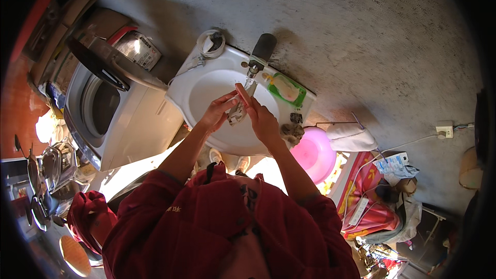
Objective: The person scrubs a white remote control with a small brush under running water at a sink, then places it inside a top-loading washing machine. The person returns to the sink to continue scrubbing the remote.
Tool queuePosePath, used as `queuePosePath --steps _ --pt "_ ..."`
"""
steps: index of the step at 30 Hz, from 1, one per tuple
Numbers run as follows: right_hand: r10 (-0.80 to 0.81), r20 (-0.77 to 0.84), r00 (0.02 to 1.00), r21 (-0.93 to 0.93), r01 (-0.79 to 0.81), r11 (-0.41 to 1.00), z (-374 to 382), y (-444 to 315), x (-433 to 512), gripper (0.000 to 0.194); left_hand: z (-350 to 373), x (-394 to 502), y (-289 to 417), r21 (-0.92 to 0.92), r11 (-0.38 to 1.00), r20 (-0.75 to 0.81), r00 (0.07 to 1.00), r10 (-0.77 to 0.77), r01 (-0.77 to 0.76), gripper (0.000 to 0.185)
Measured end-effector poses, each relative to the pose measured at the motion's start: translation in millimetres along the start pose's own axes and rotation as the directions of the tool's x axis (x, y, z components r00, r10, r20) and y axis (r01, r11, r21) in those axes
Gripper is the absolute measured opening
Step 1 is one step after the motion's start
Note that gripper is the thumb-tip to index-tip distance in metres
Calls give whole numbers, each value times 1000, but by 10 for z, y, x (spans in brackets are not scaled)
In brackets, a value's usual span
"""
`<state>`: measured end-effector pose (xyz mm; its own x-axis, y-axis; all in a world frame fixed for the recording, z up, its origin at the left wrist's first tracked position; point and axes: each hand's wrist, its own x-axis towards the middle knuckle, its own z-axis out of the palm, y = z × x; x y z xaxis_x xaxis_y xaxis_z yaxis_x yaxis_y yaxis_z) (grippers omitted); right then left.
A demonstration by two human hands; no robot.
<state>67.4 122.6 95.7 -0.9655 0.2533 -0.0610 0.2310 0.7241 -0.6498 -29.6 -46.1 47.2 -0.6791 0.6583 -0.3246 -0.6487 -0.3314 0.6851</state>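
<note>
A white ceramic washbasin lies before me. Over its bowl, both my hands grip a flat pinkish-red bar-like object, whose exact kind I cannot tell. My left hand has its fingers on the near left side of it. From the right, my right hand holds it with the thumb along its side. Just beyond the hands is a metal tap. A clear, glassy streak, seemingly running water, passes from the tap between my hands.
A green soap tray and a round tub sit on the basin rim. Left stands a washing machine with its lid raised. A pink plastic basin is at the right. A cable runs to a wall socket.
</note>
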Motion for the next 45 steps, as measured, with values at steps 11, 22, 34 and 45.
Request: queuePosePath --steps 11,22,34,45 --pt "345 441 829 599 -558 574 -184 34 256 50 149 -25 58 519 822 73 970 231 -235 32" --pt "365 336 868 900 -410 148 127 180 207 37 285 -20 42 460 870 -99 963 251 -179 64" --pt "375 31 926 851 -221 476 291 -62 204 44 150 280 -98 25 977 -393 901 -187 213 27" --pt "398 172 901 960 -243 136 337 186 402 31 -117 437 170 -97 976 -10 980 -196 194 39"
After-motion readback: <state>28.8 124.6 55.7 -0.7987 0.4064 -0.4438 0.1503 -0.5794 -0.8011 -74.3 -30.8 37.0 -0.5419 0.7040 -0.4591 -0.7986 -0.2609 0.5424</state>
